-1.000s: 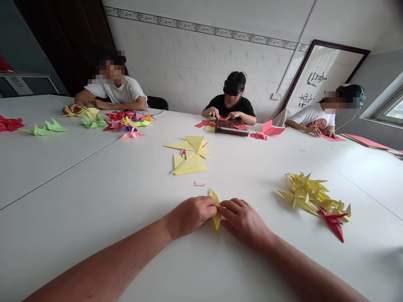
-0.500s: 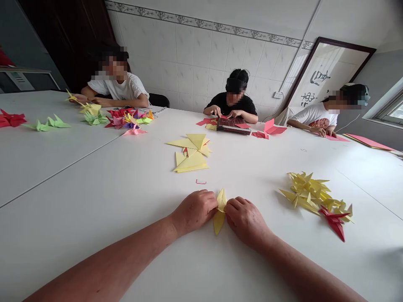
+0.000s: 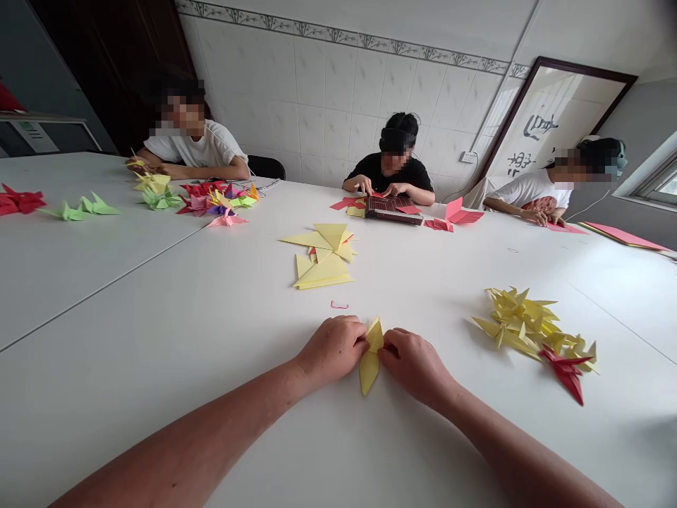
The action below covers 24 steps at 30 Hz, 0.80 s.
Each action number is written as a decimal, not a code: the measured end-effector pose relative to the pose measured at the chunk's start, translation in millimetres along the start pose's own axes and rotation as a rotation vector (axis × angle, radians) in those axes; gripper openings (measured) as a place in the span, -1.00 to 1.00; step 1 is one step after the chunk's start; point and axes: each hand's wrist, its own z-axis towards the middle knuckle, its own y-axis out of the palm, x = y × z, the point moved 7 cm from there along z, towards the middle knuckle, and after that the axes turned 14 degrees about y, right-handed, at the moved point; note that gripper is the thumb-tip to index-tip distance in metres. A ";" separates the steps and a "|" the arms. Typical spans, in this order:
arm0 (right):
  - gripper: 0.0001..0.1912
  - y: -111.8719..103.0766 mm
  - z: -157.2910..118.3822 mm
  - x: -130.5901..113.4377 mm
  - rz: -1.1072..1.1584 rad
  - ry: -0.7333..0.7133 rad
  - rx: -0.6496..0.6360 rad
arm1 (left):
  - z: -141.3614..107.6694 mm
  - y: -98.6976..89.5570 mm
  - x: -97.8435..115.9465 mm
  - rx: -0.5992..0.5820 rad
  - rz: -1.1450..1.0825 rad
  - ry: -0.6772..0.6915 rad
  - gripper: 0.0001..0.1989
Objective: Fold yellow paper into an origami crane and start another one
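A yellow folded paper point(image 3: 369, 370), long and pointed at both ends, lies between my hands close to the tabletop. My left hand point(image 3: 334, 347) pinches its left edge near the middle, fingers curled. On the opposite edge, my right hand point(image 3: 414, 358) grips it with closed fingers; the fingertips are partly hidden. Just beyond my hands a small red bracket-shaped mark point(image 3: 339, 305) shows on the white table point(image 3: 254, 423). Farther out lies a stack of yellow folded sheets point(image 3: 324, 271) with bits of red paper among them.
To the right sits a pile of yellow paper cranes point(image 3: 521, 317) with a red crane point(image 3: 565, 377) against it. Colourful cranes point(image 3: 216, 201) and green cranes point(image 3: 84, 207) lie at the left. Three people sit across the table, near red paper point(image 3: 459, 213) and a dark gridded board point(image 3: 392, 208).
The upper part of the yellow paper now lies flatter, its middle crease smoother, and both hands have shifted slightly. The person at far left has lowered the yellow paper.
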 end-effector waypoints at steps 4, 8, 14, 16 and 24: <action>-0.76 -0.9 4.1 2.8 0.040 0.081 -0.089 | 0.0 1.6 -4.2 -0.054 -0.061 -0.116 -0.75; -0.75 2.2 8.5 8.7 0.043 0.126 -0.119 | 0.1 0.1 -4.4 -0.084 -0.070 -0.194 -0.74; -0.78 5.5 11.5 11.2 0.057 0.141 -0.116 | 1.8 0.8 -3.6 -0.126 -0.079 -0.234 -0.74; -0.77 5.7 12.2 10.6 0.054 0.152 -0.118 | 2.4 0.2 -3.0 -0.129 -0.053 -0.225 -0.74; -0.75 0.7 14.1 5.6 0.058 0.148 -0.103 | 5.0 -2.7 4.3 -0.096 0.028 -0.146 -0.72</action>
